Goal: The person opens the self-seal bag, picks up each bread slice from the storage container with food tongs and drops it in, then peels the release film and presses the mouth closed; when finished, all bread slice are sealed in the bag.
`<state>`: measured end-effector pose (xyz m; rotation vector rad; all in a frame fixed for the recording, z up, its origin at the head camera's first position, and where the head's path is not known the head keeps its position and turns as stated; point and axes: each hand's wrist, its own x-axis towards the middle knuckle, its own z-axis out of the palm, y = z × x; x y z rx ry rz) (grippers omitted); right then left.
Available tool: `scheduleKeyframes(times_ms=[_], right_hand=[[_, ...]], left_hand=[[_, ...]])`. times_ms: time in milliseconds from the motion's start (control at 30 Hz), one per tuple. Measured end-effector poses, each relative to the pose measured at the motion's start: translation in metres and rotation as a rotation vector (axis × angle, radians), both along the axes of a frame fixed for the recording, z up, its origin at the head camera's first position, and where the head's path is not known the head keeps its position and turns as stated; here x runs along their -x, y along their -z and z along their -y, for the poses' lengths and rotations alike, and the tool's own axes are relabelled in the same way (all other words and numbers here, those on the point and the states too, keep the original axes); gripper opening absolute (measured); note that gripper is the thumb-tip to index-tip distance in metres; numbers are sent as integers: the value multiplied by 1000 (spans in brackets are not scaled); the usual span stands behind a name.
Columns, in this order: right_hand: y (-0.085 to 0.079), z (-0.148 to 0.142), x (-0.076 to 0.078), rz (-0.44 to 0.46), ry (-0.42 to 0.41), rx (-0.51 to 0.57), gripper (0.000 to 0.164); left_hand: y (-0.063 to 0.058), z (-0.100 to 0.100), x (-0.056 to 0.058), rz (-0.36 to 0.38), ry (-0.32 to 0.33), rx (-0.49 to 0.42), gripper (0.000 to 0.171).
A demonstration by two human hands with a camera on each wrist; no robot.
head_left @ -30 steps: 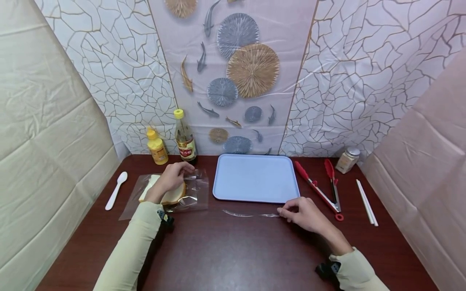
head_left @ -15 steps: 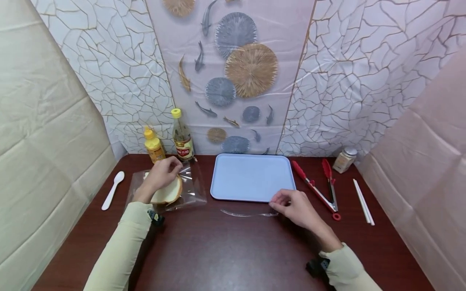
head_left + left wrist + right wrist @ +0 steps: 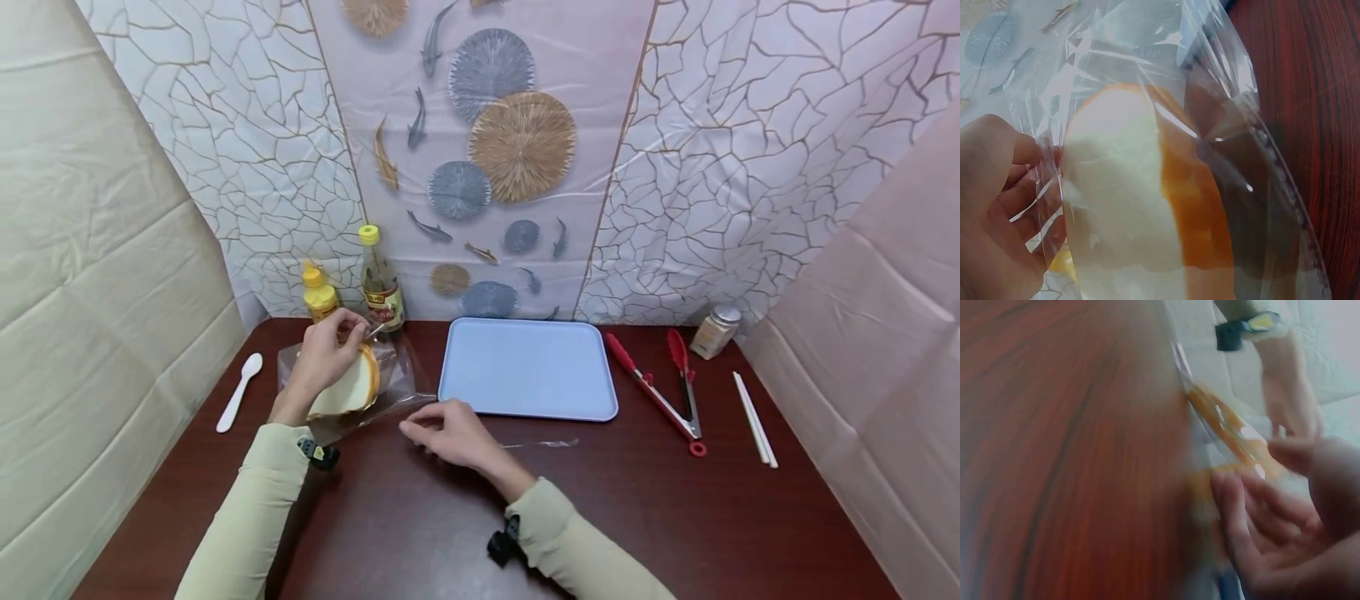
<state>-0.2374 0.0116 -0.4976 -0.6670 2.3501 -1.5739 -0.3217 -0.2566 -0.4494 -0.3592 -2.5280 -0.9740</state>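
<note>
Slices of bread [image 3: 351,392] with an orange-brown crust lie inside a clear plastic bag [image 3: 405,377] on the left of the table. My left hand [image 3: 322,354] pinches the bag's far edge between thumb and fingers and lifts it. In the left wrist view, the film [image 3: 1222,94] stands up around the bread [image 3: 1122,200], and the fingers curl behind it. My right hand [image 3: 456,435] is just right of the bag's near corner, fingers loosely bent, holding nothing. The right wrist view shows its thumb and fingertips [image 3: 1230,487] apart.
A thin clear strip [image 3: 555,443] lies near the blue tray [image 3: 528,367]. Behind the bag stand a yellow squeeze bottle [image 3: 318,293] and a sauce bottle [image 3: 382,292]. A white spoon [image 3: 240,392] lies left; red tongs [image 3: 656,392], chopsticks [image 3: 755,417] and a jar [image 3: 715,332] are right.
My right hand has let go of the clear strip and moved left to near the bag. My left hand has taken hold of the bag's edge and raised it, tilting the bread.
</note>
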Motion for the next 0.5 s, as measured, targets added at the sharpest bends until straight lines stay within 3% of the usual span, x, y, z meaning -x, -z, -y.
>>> scheduleKeyframes(times_ms=[167,267,500], right_hand=[[4,29,6,93,189,109,40],[4,36,9,116,267,161,36],[0,32,14,61,255,267,21]], left_hand=[[-2,2,-3,15,-14,-26,18],[-4,4,-6,9,-24,-34,17],[-17,4,-14,-32,-37,-40,19]])
